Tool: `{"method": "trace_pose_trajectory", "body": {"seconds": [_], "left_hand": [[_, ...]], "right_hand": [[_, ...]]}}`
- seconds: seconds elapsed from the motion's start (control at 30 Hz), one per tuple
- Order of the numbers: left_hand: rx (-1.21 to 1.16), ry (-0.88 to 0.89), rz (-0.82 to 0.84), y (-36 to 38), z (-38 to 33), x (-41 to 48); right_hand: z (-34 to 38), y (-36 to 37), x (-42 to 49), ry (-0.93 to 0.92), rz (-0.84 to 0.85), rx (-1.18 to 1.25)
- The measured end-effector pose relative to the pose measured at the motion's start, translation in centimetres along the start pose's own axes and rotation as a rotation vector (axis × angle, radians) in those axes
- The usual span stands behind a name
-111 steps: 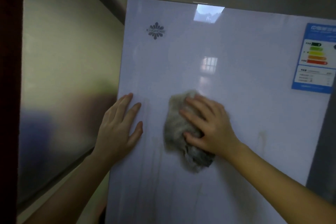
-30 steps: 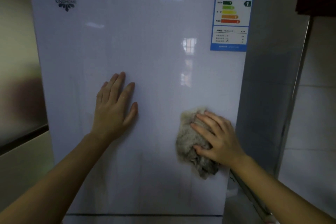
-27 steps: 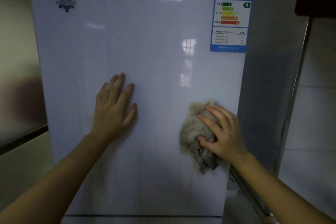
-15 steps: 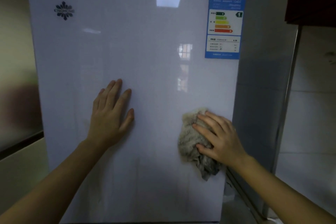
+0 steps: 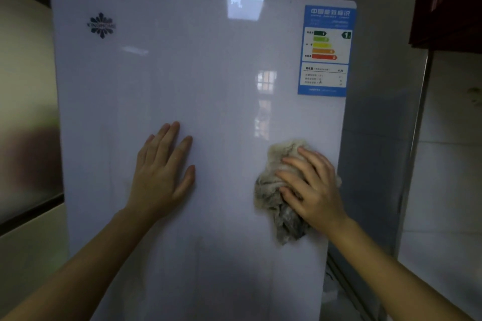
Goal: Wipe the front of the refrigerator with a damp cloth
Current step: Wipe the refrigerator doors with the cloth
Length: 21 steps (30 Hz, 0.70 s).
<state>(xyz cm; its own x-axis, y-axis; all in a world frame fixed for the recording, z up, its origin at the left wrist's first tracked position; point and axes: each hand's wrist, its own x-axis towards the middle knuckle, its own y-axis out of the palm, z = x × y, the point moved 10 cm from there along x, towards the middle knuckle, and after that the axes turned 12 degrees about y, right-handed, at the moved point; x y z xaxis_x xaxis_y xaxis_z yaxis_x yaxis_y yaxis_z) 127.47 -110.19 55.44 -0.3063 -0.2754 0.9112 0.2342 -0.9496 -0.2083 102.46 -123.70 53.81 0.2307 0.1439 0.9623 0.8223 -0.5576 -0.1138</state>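
The glossy white refrigerator door (image 5: 198,86) fills the middle of the head view. My right hand (image 5: 311,186) presses a crumpled grey-beige cloth (image 5: 273,190) flat against the door near its right edge, about halfway down. My left hand (image 5: 163,172) lies flat on the door to the left of the cloth, fingers spread and pointing up, holding nothing. Faint streaks run down the lower part of the door.
A blue energy label (image 5: 326,49) is stuck at the door's upper right and a dark logo (image 5: 101,25) at its upper left. The fridge's grey side (image 5: 375,154) shows to the right, then a tiled wall (image 5: 448,164). A dark red cabinet (image 5: 448,0) hangs at top right.
The cloth and my right hand went from the door's middle to its right edge, then rubbed slightly up and down there. My left hand stays flat on the door. The view has tilted upward a little.
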Motion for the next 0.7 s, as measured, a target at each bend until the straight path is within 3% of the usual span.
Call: {"method": "trace_pose_trajectory", "body": {"seconds": [0.23, 0.43, 0.63, 0.7], "left_hand": [[0.008, 0.017, 0.002, 0.1, 0.3, 0.0], [0.02, 0.026, -0.013, 0.1, 0.1, -0.1], [0.049, 0.062, -0.01, -0.1, 0.2, 0.0], [0.067, 0.08, 0.005, -0.2, 0.4, 0.1]], "right_hand": [[-1.0, 0.3, 1.6, 0.148, -0.024, 0.016], [4.0, 2.5, -0.3, -0.145, 0.067, 0.076], [2.4, 1.7, 6.5, 0.145, -0.069, 0.08], [3.9, 2.6, 7.2, 0.122, -0.064, 0.086]]}}
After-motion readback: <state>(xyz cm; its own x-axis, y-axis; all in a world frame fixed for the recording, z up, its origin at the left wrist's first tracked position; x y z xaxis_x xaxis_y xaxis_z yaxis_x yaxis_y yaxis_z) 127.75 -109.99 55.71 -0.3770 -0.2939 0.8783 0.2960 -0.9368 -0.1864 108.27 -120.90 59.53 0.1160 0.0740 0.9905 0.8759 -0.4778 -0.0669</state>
